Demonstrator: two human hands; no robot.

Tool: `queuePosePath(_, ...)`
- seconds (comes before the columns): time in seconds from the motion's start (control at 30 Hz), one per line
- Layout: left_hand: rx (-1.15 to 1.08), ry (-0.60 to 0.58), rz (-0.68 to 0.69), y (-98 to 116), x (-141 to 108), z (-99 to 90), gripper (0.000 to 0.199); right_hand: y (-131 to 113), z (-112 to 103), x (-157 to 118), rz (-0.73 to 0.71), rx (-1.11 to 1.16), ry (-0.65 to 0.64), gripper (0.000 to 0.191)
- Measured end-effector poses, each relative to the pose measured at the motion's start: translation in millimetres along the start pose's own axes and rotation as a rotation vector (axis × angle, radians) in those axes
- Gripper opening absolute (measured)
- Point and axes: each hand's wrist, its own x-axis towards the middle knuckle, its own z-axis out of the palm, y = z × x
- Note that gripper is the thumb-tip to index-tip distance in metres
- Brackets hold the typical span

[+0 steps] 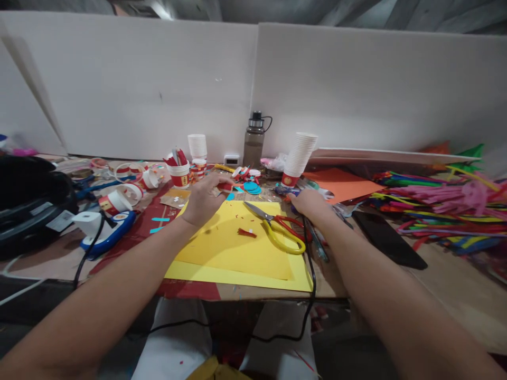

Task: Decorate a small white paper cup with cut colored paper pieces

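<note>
My left hand point(206, 196) is closed, its fingertips pinching a small red piece point(226, 187) that looks like cut paper. Turquoise paper discs point(252, 188) lie just right of it. My right hand point(311, 205) is wrapped round a dark blue tool with a black cord point(313, 279), apparently a glue gun point(282, 191); most of it is hidden by the hand. Between and below my hands are yellow sheets point(233, 253), with red scraps point(246, 233) on top. Yellow-handled scissors point(283, 236) lie partly open on the sheets, beside a red-handled pair point(293, 224).
A tall stack of paper cups point(300, 158) and a bottle point(254, 142) stand at the back. Right are orange paper point(343, 184), a phone point(388, 240) and colourful pipe cleaners point(455, 206). Left are a cup of red pieces point(179, 175), cut cups point(114, 203) and a blue-white device point(106, 229).
</note>
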Motion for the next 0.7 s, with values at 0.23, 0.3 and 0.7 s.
queuePosePath(0.23,-0.009,0.032,-0.126,-2,0,1.5,0.025,-23,-16,-27,-0.171,-0.007,0.194,0.029)
queuePosePath(0.3,-0.012,0.050,-0.158,-2,1,1.4,0.024,-39,-16,-44,-0.377,0.183,0.078,0.023)
queuePosePath(0.7,0.042,-0.013,-0.126,-2,-2,3.3,0.022,-74,5,-95,-0.714,0.117,-0.204,0.022)
